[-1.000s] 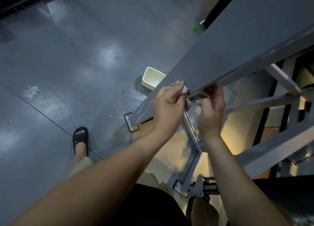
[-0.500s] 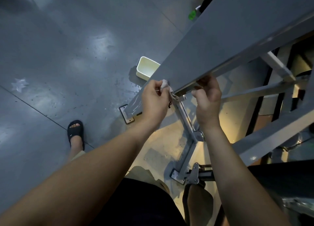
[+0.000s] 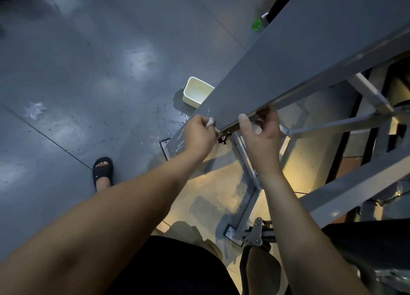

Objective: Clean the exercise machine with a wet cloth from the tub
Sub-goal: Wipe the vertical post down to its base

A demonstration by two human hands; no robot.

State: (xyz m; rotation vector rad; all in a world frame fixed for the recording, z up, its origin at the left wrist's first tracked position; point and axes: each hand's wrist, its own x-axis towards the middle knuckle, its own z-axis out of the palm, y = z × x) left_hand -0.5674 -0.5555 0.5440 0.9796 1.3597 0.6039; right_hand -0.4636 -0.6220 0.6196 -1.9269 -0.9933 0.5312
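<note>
A wide grey beam (image 3: 288,63) of the exercise machine slants from upper right down to its floor plate. My left hand (image 3: 198,137) grips a small white cloth (image 3: 210,123) and holds it against the beam's lower edge. My right hand (image 3: 260,134) curls its fingers round the underside of the same edge, thumb up against the beam face. A cream tub (image 3: 196,92) stands on the floor just beyond the beam, partly hidden by it. Wet streaks show on the beam below my left hand.
More grey frame bars (image 3: 346,188) cross at the right. A floor bracket (image 3: 253,230) sits near my knees. My foot in a black sandal (image 3: 102,172) stands on the wet grey floor. A green object (image 3: 257,24) lies far behind the beam.
Both hands stay on the beam's lower edge. The left hand with the cloth has shifted slightly along the edge, and the right thumb now lies up on the beam face.
</note>
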